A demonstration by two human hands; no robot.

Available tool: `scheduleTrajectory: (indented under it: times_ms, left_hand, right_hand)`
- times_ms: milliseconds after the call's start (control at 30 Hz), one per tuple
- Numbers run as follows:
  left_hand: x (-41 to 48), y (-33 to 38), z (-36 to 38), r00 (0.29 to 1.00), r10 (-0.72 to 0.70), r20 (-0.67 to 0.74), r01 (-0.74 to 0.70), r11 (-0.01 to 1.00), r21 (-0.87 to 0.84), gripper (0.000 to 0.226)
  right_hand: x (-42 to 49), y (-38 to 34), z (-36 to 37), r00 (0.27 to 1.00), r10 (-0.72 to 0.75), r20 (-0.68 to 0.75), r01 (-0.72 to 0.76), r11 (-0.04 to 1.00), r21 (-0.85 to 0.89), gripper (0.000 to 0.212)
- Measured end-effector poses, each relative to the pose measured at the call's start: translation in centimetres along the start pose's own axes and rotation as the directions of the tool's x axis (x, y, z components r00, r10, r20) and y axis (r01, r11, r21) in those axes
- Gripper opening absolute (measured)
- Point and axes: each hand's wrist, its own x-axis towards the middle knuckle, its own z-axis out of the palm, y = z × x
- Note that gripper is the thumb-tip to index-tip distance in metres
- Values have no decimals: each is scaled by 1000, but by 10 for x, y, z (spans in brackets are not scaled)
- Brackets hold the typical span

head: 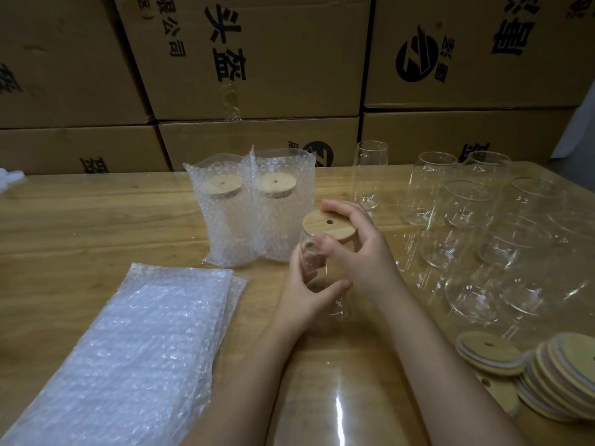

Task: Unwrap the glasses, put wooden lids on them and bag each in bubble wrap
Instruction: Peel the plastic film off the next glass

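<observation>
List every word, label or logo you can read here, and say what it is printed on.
"头盔": large black print, turned sideways, on the upper middle box.
"限公司": smaller print on the same box, start cut off.
Round black logo on the upper right box: no letters; small characters beside it blurred.
Print on the other boxes: cut off, unreadable.
Lids, glasses, bubble wrap: no text.
</observation>
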Motion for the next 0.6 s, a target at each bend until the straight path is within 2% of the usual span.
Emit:
scheduleTrajectory:
  times_ms: [200, 433, 533, 600]
  left_hand:
    - [-1, 4, 0, 1000, -12, 6, 12, 1000, 15, 73]
    - [-4, 10, 0, 1000, -29, 1, 29, 1000, 6, 78]
    - [-6, 18, -1, 1000, -12, 19, 12, 1000, -3, 68]
    - [-6, 27, -2, 998, 60, -6, -61, 998, -32, 70]
  right_hand:
    - [-2, 8, 9, 991, -70, -118, 52, 987, -151, 52]
    - [-9, 11, 28, 928, -223, -298, 150, 957, -249, 53]
    - [-10, 17, 25, 936, -213, -280, 159, 966, -202, 55]
    - [-14, 22, 22, 963, -123, -238, 116, 992, -46, 56]
